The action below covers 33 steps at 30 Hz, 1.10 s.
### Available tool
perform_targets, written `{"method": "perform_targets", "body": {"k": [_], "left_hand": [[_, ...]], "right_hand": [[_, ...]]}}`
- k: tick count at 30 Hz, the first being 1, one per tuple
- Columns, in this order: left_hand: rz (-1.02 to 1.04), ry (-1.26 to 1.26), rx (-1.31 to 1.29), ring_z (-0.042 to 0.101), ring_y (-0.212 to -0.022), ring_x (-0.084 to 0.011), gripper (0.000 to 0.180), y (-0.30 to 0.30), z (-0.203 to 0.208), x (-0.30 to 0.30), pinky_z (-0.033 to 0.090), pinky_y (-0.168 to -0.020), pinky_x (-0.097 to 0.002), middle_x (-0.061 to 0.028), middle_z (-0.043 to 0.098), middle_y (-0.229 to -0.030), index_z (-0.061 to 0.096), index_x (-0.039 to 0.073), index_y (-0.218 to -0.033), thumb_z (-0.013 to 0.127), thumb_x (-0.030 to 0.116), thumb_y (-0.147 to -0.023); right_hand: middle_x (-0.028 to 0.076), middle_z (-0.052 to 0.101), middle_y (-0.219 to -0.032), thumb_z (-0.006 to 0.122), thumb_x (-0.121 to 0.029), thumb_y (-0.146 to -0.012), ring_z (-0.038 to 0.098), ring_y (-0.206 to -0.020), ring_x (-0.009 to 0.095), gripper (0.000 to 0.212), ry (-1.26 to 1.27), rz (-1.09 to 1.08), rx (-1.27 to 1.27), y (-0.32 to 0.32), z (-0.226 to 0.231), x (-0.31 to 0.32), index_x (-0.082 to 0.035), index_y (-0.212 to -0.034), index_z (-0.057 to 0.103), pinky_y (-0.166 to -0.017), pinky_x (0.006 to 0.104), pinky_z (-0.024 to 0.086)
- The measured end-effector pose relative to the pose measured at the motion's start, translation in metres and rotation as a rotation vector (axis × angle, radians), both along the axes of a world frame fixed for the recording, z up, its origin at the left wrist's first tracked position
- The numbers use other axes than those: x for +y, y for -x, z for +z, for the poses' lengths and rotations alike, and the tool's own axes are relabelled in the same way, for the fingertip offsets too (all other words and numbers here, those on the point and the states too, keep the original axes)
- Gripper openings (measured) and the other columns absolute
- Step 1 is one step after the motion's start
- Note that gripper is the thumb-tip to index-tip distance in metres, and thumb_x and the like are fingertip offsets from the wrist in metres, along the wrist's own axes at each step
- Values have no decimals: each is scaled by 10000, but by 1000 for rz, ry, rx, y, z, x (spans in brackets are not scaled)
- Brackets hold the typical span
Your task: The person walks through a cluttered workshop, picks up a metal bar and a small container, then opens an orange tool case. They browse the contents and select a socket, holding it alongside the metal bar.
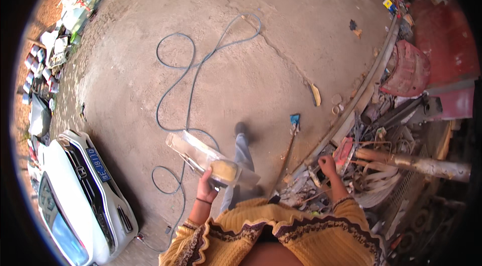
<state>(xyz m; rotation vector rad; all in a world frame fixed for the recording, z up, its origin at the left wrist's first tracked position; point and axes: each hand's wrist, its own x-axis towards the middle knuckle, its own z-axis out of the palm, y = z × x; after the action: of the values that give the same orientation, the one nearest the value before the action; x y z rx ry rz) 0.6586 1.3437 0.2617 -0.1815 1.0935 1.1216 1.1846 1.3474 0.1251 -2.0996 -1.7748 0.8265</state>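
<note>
Characters mark the car plate (98, 164) left of hands (205, 185).

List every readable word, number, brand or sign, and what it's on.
Blue licence plate on the white car: characters, not copied here.
Grille badge: emblem, brand not named.
White cans, left edge: too small.
Yellow-and-blue item, upper right: too small.
Long pale piece in the left hand: no legible text.

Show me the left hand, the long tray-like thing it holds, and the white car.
Left hand (205, 184): head view, middle of the hand.
Tray-like thing (201, 150): head view, its pale upper face.
White car (76, 198): head view, its bonnet.
</note>
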Motion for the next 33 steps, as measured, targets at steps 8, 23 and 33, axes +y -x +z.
{"method": "perform_targets", "body": {"k": [8, 23, 33], "left_hand": [[-193, -135, 13, 570, -1017, -254, 486, 18, 35, 253, 486, -822, -395, -91, 586, -1142, 490, 46, -1233, 606, 332, -857], [-200, -151, -15, 550, -1070, -262, 494, -51, 25, 675, 452, -891, -412, -89, 579, -1167, 491, 47, -1238, 641, 299, -840], [-136, -231, 28, 559, -1088, -293, 497, -86, 66, 937, 451, -938, -434, -129, 585, -1184, 496, 28, -1237, 614, 330, -860]], "right_hand": [[140, 650, -1001, 618, -284, -873, 613, -931, 296, 292, 465, -398, 32, 31, 33, 60, -46, -1037, 656, -788, 416, 488], [143, 651, -716, 675, -153, -635, 645, -730, 276, 196, 315, -387, -55, -18, -59, 389, -73, -811, 713, -697, 358, 506], [104, 651, -959, 689, -84, -757, 608, -845, 260, 286, -240, -182, 254, -11, 98, 1013, -58, -1033, 621, -741, 354, 481]]}}
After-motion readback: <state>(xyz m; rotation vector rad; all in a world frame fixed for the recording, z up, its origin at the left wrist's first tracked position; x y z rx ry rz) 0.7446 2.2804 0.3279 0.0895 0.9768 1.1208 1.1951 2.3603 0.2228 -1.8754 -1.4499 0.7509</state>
